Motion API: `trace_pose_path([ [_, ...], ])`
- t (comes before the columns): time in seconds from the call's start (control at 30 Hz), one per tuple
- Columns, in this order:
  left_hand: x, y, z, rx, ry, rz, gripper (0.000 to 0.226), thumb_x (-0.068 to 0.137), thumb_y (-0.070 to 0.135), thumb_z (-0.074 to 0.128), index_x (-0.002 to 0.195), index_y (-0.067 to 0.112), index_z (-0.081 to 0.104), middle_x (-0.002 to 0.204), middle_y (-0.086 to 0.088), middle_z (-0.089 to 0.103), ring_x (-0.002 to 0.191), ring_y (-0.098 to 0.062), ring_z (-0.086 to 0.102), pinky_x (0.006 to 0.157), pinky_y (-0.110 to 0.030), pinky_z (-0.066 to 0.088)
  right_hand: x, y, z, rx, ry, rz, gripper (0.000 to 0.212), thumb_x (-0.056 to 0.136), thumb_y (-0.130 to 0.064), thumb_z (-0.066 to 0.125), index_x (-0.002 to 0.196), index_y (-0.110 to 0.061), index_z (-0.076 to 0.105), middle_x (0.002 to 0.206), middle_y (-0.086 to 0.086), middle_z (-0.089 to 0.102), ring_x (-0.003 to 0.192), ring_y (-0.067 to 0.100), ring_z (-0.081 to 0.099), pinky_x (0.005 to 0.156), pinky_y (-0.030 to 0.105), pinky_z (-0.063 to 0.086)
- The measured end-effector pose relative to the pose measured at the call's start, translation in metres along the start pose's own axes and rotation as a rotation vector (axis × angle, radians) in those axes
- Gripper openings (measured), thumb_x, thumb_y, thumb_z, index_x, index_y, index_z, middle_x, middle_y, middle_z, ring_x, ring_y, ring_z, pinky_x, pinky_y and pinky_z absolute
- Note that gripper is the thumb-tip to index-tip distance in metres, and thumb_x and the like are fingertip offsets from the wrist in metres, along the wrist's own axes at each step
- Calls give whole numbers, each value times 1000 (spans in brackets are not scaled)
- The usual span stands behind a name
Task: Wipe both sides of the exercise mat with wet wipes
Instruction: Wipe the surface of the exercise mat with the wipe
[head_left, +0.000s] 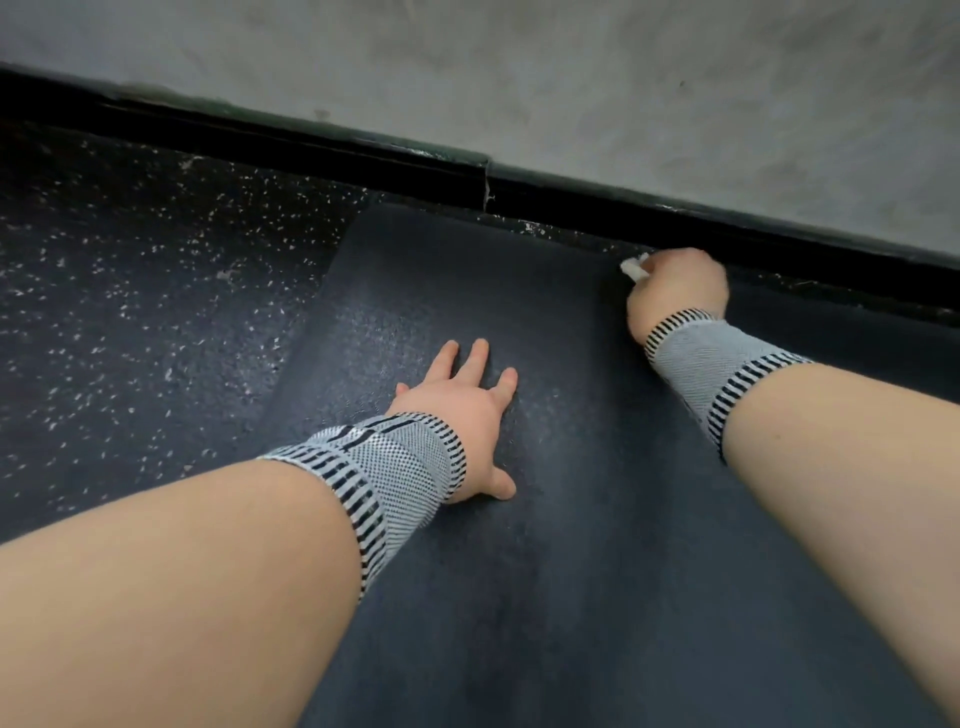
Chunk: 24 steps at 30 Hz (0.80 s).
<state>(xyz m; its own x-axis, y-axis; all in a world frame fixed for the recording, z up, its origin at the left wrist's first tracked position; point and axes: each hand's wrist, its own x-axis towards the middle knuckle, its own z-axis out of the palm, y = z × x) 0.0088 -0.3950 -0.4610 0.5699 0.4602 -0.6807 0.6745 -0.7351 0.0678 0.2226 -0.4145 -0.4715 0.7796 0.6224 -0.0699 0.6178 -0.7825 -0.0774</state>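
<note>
Head view, with the exercise mat (571, 519) as landmark. Left of the mat lies the dark speckled floor (130, 312), scattered with pale flecks. The mat itself, a dark blue-grey textured sheet, lies flat on this floor and runs from the near edge of the view toward the black baseboard (363, 150), its far end lying just short of that strip. On the left half of the mat rests the left hand (462, 415), palm down, fingers straight and slightly spread, thumb out to the side, pressing flat on the surface; a striped grey-and-black wrist sleeve (384, 478) covers the wrist behind it. At the mat's far right corner, close to the baseboard, is the right hand (675, 286), its fingers curled round a white wet wipe (635, 266), of which only a small bunched end shows at the thumb side, touching the mat. A matching wrist sleeve (711, 364) wraps the right wrist. Above the baseboard rises a mottled grey wall (571, 78).
</note>
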Motion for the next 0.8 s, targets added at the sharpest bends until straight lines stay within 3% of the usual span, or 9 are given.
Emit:
trace_pose_path([
  [0.13,-1,0,-1,-8,1,-4,116,77,59,72,155,33,-10,161,0,-25,149,-28,-19,117,-60,20,-15,-77,11,151,-72,-288,30,92,-16,52,119,-17,63,121,11,57,112,28,56,86,29,45],
  [0.23,-1,1,-1,-5,0,-9,116,77,58,72,155,33,-9,161,1,-25,149,-28,-19,117,-60,19,-21,-55,13,68,-48,-427,35,90,-13,52,123,-15,61,124,12,49,112,33,53,89,31,43],
  [0.33,0,-1,0,-12,3,-16,116,77,58,72,155,34,-10,160,2,-26,149,-27,-20,117,-60,18,-15,8,7,29,79,-272,30,89,-12,53,115,-11,66,118,16,52,105,38,54,87,34,44],
  [0.43,1,-1,1,-22,3,-21,116,77,58,72,155,35,-10,160,3,-27,149,-25,-20,117,-59,19,-12,1,4,52,61,-110,28,90,-16,53,114,-10,66,117,17,55,106,35,56,84,33,45],
  [0.6,1,-2,2,-36,27,-11,117,74,59,74,155,35,-8,161,3,-24,149,-25,-18,117,-58,21,-17,-80,20,223,-34,-276,29,92,-15,52,118,-14,63,125,10,50,112,27,54,82,27,41],
  [0.7,0,-2,3,-23,26,-20,117,75,59,74,155,36,-8,161,4,-24,149,-25,-18,118,-58,20,-20,-39,20,136,-2,-402,32,90,-12,52,120,-15,63,123,11,49,112,32,53,88,26,40],
  [0.8,2,-3,4,-35,18,-25,117,75,59,74,154,37,-9,160,6,-26,149,-23,-20,118,-57,19,-12,10,11,67,71,-217,32,88,-13,55,118,-13,65,120,15,52,108,35,54,86,31,42],
])
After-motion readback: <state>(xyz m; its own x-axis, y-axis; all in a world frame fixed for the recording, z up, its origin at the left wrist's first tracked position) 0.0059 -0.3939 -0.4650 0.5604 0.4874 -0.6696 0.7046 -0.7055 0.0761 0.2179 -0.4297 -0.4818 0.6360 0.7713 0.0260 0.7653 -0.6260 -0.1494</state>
